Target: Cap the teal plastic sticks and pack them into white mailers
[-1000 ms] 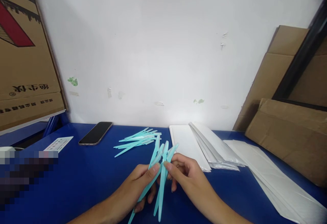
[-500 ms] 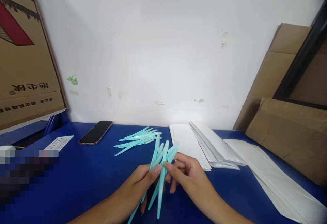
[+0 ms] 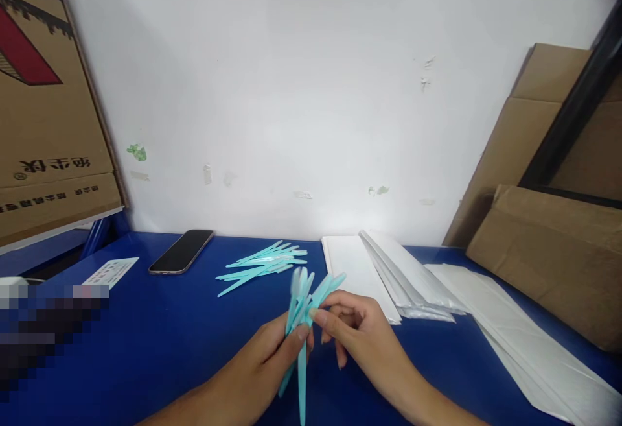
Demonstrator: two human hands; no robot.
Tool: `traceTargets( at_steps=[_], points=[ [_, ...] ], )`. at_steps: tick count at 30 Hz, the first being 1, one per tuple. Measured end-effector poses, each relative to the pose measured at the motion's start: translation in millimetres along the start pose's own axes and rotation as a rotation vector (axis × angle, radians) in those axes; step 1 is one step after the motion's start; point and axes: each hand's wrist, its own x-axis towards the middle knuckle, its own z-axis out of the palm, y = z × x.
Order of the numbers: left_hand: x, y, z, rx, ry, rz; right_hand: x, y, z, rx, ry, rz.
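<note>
My left hand (image 3: 269, 358) is closed around a bunch of slim turquoise eyebrow razors (image 3: 302, 380) with pale covered ends, its thumb pressed across their middles. The covered ends fan upward and the narrow handles point down. On the right side of the bunch, my right hand (image 3: 362, 332) pinches some of the razors between thumb and forefinger, its other fingers curled. How many razors each hand grips is hidden by the overlap. Just beyond the hands, a loose pile of the same razors (image 3: 262, 262) lies on the blue table (image 3: 184, 329).
A phone (image 3: 181, 252) lies at the back left near a printed card (image 3: 111, 272). White sleeves (image 3: 357, 270) are stacked right of the pile, with more white packets (image 3: 529, 335) farther right. Cardboard boxes (image 3: 58, 121) stand at left, and brown cardboard (image 3: 549, 257) at right.
The razors in my hands have been gathered closer together, and their handles have shifted. My right fingers have moved slightly on the bunch. The pile on the table has not changed.
</note>
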Motion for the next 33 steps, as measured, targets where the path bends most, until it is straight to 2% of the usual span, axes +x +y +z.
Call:
traceTargets(
  at_steps=[3, 7, 10, 14, 18, 21, 24, 26, 29, 31, 33],
  points=[
    [-1, -1, -1.1, -0.057, 0.003, -0.056, -2, -4, 0, -0.023, 0.007, -0.015],
    [-3, -7, -1.0, -0.332, 0.033, -0.135, -7, -8, -1, -0.044, 0.065, -0.069],
    [-3, -8, -2.7, -0.414, 0.077, -0.130, -9, -9, -1, -0.062, 0.086, -0.108],
    [-1, -5, -7.5, -0.439, 0.095, -0.081, -9, -6, -1, -0.004, 0.048, -0.078],
    [4, -6, -11.3, -0.470, 0.276, -0.066, -6, -4, -1, 0.033, 0.039, -0.048],
    [4, -8, -11.0, -0.369, 0.417, -0.073, -7, -5, -1, 0.021, 0.038, -0.053],
    [2, -11, -7.2, -0.232, 0.505, -0.075, -12, -7, 0, -0.067, 0.068, -0.117],
    [2, -11, -3.8, -0.159, 0.483, -0.076, -17, -9, 0, -0.209, 0.142, -0.223],
    [1, -9, 0.2, -0.047, 0.338, -0.015, -25, -12, -1, -0.485, 0.256, -0.472],
    [1, -5, 1.4, 0.013, 0.219, 0.029, -29, -14, -3, -0.650, 0.268, -0.647],
    [1, -2, 2.0, 0.038, 0.151, 0.042, -33, -17, -5, -0.777, 0.233, -0.764]
  ],
)
